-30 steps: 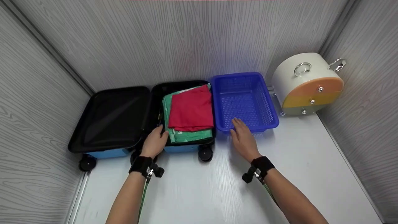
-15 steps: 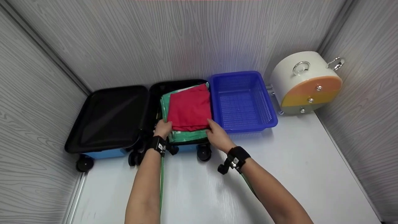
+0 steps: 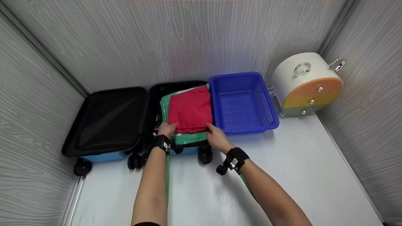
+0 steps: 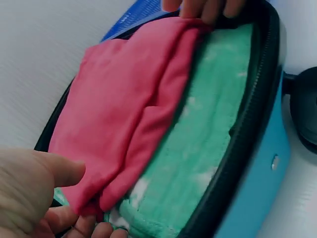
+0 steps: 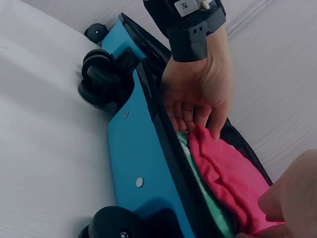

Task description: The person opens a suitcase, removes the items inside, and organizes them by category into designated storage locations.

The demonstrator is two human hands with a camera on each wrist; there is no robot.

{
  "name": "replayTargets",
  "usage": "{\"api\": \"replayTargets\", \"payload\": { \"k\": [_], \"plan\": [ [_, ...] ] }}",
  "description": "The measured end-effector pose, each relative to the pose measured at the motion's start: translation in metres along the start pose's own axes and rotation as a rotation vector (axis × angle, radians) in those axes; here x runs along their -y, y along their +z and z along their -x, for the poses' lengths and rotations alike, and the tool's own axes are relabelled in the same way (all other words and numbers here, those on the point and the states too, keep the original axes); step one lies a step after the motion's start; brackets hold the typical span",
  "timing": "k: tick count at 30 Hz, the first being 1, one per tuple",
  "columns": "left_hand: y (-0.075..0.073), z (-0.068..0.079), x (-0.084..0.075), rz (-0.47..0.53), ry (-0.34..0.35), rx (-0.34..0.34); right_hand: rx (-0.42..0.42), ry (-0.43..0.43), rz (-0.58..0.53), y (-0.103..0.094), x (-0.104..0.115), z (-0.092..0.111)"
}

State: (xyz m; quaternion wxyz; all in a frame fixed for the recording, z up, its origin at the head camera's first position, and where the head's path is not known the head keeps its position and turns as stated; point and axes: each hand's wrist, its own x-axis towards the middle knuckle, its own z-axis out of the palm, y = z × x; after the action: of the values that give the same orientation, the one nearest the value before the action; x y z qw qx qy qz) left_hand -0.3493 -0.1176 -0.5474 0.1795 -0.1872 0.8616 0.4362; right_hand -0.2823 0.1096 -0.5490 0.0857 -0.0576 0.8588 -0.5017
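Note:
A folded red cloth [image 3: 190, 108] lies on a folded green patterned cloth [image 3: 190, 138] inside the right half of an opened blue suitcase [image 3: 185, 150]. At the red cloth's near left corner, my left hand [image 3: 166, 129] pinches the edge, thumb on top and fingers underneath, as the left wrist view shows. My right hand [image 3: 217, 138] pinches the near right corner. In the right wrist view the left hand [image 5: 200, 94] bends over the fold of the red cloth [image 5: 228, 173], while part of the right hand [image 5: 292, 198] shows at the lower right.
Left of the cloths lies the suitcase's other half [image 3: 110, 122], black inside. A blue plastic basket [image 3: 245, 130] stands against the suitcase's right side. Further right is a white rounded drawer box [image 3: 301, 78] with coloured drawers. Black wheels [image 3: 204, 154] stick out toward me. Walls rise behind and at both sides.
My right hand has moved left from the basket's front edge to the red cloth's right corner. My left hand has shifted right from the suitcase edge to the left corner, and both now pinch it.

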Motion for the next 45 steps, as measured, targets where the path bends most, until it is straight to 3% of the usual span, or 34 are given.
{"api": "replayTargets", "payload": {
  "k": [5,7,10,12,14,17,23,25,28,31,34,36,41,45],
  "plan": [
    [0.005,0.001,-0.005,-0.113,0.056,-0.060,0.009,0.010,-0.059,0.001,-0.001,0.000],
    [0.007,0.000,-0.005,-0.039,0.096,-0.097,0.011,0.012,-0.074,0.001,-0.001,0.000],
    [0.009,-0.003,-0.005,0.165,0.142,-0.130,0.003,0.012,-0.091,0.000,-0.002,0.000],
    [0.010,-0.004,-0.005,0.317,0.125,-0.120,-0.006,0.008,-0.108,0.001,-0.002,-0.001],
    [0.010,-0.003,-0.005,0.397,0.098,-0.098,-0.010,0.004,-0.118,0.002,-0.002,-0.001],
    [0.010,-0.001,-0.002,0.433,0.074,-0.068,-0.006,-0.011,-0.126,0.004,-0.002,-0.001],
    [0.003,0.004,0.005,0.438,0.157,-0.066,-0.010,-0.041,-0.140,0.008,-0.001,0.007],
    [-0.003,0.010,0.003,0.480,0.162,-0.045,-0.003,-0.022,-0.186,0.009,-0.001,0.010],
    [-0.015,0.026,-0.008,0.628,0.124,0.041,0.044,0.065,-0.384,0.010,0.002,0.011],
    [-0.023,0.035,-0.018,0.794,0.078,0.153,0.105,0.204,-0.702,0.008,0.004,0.009],
    [-0.027,0.033,-0.019,0.862,0.048,0.261,0.115,0.343,-1.005,0.004,0.005,0.006],
    [-0.029,0.030,-0.015,0.887,0.020,0.324,0.063,0.394,-1.159,0.003,0.006,0.004],
    [-0.039,0.031,-0.003,0.804,-0.042,0.430,-0.109,0.329,-1.299,0.005,0.007,0.000],
    [-0.047,0.034,0.009,0.691,-0.030,0.502,-0.103,0.267,-1.333,0.005,0.004,-0.003]
  ]
}}
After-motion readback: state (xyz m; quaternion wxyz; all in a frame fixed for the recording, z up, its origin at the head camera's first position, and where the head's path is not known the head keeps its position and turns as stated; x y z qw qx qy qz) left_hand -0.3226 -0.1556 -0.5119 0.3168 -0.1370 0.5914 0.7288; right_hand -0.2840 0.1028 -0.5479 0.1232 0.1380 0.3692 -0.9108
